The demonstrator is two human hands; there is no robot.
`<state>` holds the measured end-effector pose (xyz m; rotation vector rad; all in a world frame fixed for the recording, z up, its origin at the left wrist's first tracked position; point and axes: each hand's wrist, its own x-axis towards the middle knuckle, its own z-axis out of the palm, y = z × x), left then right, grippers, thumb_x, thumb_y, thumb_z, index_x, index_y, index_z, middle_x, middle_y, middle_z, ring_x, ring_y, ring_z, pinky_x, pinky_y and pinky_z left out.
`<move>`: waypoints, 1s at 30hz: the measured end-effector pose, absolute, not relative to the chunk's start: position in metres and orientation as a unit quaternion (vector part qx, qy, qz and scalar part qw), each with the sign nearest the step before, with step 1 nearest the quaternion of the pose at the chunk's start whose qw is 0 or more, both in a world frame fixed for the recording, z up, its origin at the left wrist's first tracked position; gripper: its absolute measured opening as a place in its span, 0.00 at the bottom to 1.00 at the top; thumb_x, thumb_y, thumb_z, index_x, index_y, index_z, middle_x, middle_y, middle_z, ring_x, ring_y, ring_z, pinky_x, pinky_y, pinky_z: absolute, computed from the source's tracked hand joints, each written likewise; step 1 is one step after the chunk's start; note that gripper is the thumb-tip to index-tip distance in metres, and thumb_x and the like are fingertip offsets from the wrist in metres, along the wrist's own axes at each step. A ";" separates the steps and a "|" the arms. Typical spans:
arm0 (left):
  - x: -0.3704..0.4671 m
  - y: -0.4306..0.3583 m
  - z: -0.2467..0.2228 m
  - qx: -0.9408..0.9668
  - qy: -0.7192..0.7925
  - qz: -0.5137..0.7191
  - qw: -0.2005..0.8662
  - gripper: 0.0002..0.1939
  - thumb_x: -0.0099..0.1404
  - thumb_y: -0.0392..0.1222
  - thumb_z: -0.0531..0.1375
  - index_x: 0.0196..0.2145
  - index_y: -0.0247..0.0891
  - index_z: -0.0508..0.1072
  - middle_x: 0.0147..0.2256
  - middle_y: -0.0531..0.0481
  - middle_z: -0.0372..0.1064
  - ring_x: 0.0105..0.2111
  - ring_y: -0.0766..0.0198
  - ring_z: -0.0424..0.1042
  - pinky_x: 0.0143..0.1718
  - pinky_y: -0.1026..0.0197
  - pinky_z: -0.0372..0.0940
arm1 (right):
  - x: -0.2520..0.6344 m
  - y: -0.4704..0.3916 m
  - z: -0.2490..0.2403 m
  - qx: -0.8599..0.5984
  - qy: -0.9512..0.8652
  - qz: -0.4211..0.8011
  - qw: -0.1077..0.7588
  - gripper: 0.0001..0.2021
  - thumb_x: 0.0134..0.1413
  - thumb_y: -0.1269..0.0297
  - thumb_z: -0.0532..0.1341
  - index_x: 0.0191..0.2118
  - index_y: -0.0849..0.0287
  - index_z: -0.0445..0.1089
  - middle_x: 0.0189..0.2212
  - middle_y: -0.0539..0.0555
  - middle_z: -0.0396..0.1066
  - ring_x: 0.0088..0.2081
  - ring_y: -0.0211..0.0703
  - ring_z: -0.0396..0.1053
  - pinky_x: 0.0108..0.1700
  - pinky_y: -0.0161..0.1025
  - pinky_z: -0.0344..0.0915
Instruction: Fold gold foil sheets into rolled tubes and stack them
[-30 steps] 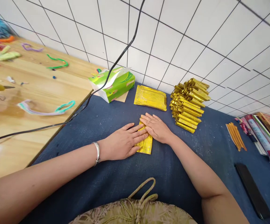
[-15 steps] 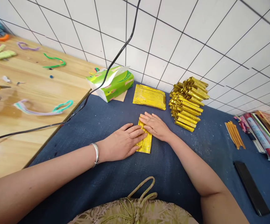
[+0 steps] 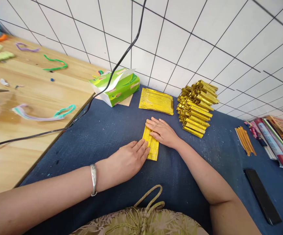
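A gold foil sheet (image 3: pixel 153 150) with lengthwise folds lies on the dark blue cloth in front of me. My left hand (image 3: pixel 128 160) rests at its left edge, fingers stretched out with the tips on the foil. Across the top of the sheet lies my right hand (image 3: pixel 163 131), palm down with its fingers extended, hiding part of it. Behind them is a flat stack of gold sheets (image 3: pixel 156 101). To its right stands a pile of folded gold strips (image 3: pixel 197 109).
A green tissue box (image 3: pixel 123 89) stands behind left, by the tiled wall. A black cable (image 3: pixel 112 73) crosses the left side to the wooden table (image 3: pixel 41 130). At right are orange-brown strips (image 3: pixel 245 141), books (image 3: pixel 275 143) and a black flat case (image 3: pixel 263 196).
My left hand has slid left and slightly toward me, uncovering more of the gold sheet. My right hand has stayed nearly in place.
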<state>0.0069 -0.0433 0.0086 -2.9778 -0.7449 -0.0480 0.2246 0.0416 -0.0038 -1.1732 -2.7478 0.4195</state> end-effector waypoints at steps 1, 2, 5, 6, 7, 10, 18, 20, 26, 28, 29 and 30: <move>0.007 -0.046 0.011 -0.969 -0.243 -0.009 0.041 0.21 0.66 0.34 0.46 0.56 0.28 0.61 0.56 0.34 0.58 0.56 0.49 0.59 0.52 0.49 0.59 | 0.225 0.042 -0.004 -0.388 -0.909 0.139 0.064 0.22 0.62 0.58 0.48 0.61 0.49 0.53 0.62 0.49 0.51 0.64 0.42 0.43 0.62 0.51 0.43; 0.008 -0.049 0.013 -0.969 -0.243 -0.004 0.046 0.21 0.66 0.33 0.46 0.56 0.27 0.62 0.55 0.33 0.59 0.55 0.48 0.60 0.50 0.49 0.60 | 0.225 0.042 -0.004 -0.388 -0.909 0.139 0.065 0.22 0.62 0.58 0.48 0.61 0.49 0.53 0.62 0.49 0.51 0.64 0.42 0.43 0.62 0.51 0.43; 0.009 -0.058 0.016 -0.968 -0.242 0.000 0.060 0.21 0.65 0.31 0.47 0.55 0.25 0.62 0.54 0.30 0.60 0.53 0.46 0.63 0.47 0.48 0.63 | 0.225 0.042 -0.004 -0.388 -0.908 0.140 0.067 0.22 0.62 0.58 0.47 0.61 0.49 0.53 0.62 0.49 0.50 0.64 0.42 0.43 0.62 0.51 0.43; 0.009 -0.060 0.017 -0.968 -0.242 0.000 0.063 0.21 0.64 0.31 0.47 0.55 0.25 0.62 0.53 0.30 0.61 0.53 0.45 0.63 0.45 0.48 0.64 | 0.225 0.042 -0.004 -0.387 -0.909 0.141 0.066 0.22 0.62 0.58 0.47 0.61 0.49 0.53 0.62 0.49 0.50 0.64 0.42 0.43 0.62 0.51 0.43; 0.010 -0.062 0.019 -0.968 -0.242 0.001 0.063 0.21 0.64 0.31 0.47 0.54 0.25 0.63 0.53 0.29 0.61 0.52 0.45 0.64 0.44 0.48 0.65 | 0.224 0.042 -0.004 -0.387 -0.909 0.140 0.066 0.22 0.62 0.58 0.47 0.61 0.49 0.52 0.62 0.49 0.50 0.64 0.42 0.43 0.62 0.51 0.43; 0.010 -0.067 0.024 -0.968 -0.244 0.005 0.058 0.20 0.64 0.31 0.48 0.53 0.25 0.64 0.51 0.28 0.63 0.50 0.44 0.66 0.41 0.48 0.66 | 0.224 0.042 -0.004 -0.388 -0.909 0.139 0.066 0.22 0.62 0.58 0.47 0.61 0.48 0.52 0.62 0.49 0.51 0.64 0.43 0.43 0.62 0.52 0.44; 0.008 -0.083 0.035 -0.969 -0.246 0.021 0.030 0.21 0.60 0.29 0.49 0.52 0.24 0.65 0.50 0.25 0.63 0.50 0.42 0.66 0.39 0.46 0.65 | 0.225 0.042 -0.004 -0.388 -0.908 0.142 0.063 0.22 0.62 0.58 0.48 0.61 0.47 0.51 0.62 0.49 0.50 0.64 0.42 0.43 0.62 0.51 0.43; 0.007 -0.086 0.035 -0.968 -0.248 0.018 0.025 0.21 0.60 0.30 0.49 0.51 0.25 0.65 0.51 0.26 0.62 0.50 0.42 0.65 0.39 0.47 0.65 | 0.225 0.042 -0.004 -0.389 -0.908 0.142 0.062 0.22 0.62 0.58 0.47 0.61 0.47 0.51 0.62 0.49 0.50 0.64 0.42 0.42 0.62 0.52 0.43; 0.002 -0.064 0.041 -0.968 -0.241 -0.016 -0.063 0.14 0.63 0.33 0.50 0.47 0.37 0.66 0.37 0.44 0.71 0.36 0.59 0.70 0.36 0.57 0.64 | 0.224 0.042 -0.003 -0.388 -0.909 0.137 0.060 0.22 0.62 0.58 0.47 0.61 0.48 0.51 0.62 0.49 0.50 0.64 0.42 0.43 0.62 0.51 0.43; 0.001 -0.048 0.039 -0.964 -0.251 -0.032 -0.080 0.14 0.63 0.31 0.50 0.46 0.39 0.65 0.36 0.49 0.70 0.33 0.63 0.69 0.36 0.59 0.63 | 0.224 0.042 -0.003 -0.388 -0.910 0.136 0.059 0.22 0.62 0.57 0.47 0.61 0.48 0.51 0.62 0.49 0.50 0.64 0.42 0.43 0.62 0.51 0.43; 0.001 -0.040 0.036 -0.961 -0.262 -0.045 -0.082 0.14 0.63 0.31 0.50 0.46 0.39 0.65 0.36 0.49 0.69 0.32 0.63 0.69 0.36 0.59 0.63 | 0.224 0.042 -0.002 -0.388 -0.910 0.136 0.059 0.22 0.62 0.57 0.47 0.61 0.48 0.51 0.62 0.49 0.50 0.64 0.42 0.43 0.62 0.51 0.43; 0.001 -0.033 0.033 -0.957 -0.273 -0.056 -0.082 0.13 0.64 0.31 0.50 0.45 0.39 0.65 0.36 0.49 0.69 0.32 0.64 0.69 0.36 0.60 0.62 | 0.224 0.041 -0.002 -0.387 -0.910 0.136 0.060 0.22 0.62 0.57 0.47 0.61 0.48 0.51 0.62 0.49 0.50 0.64 0.42 0.43 0.62 0.51 0.43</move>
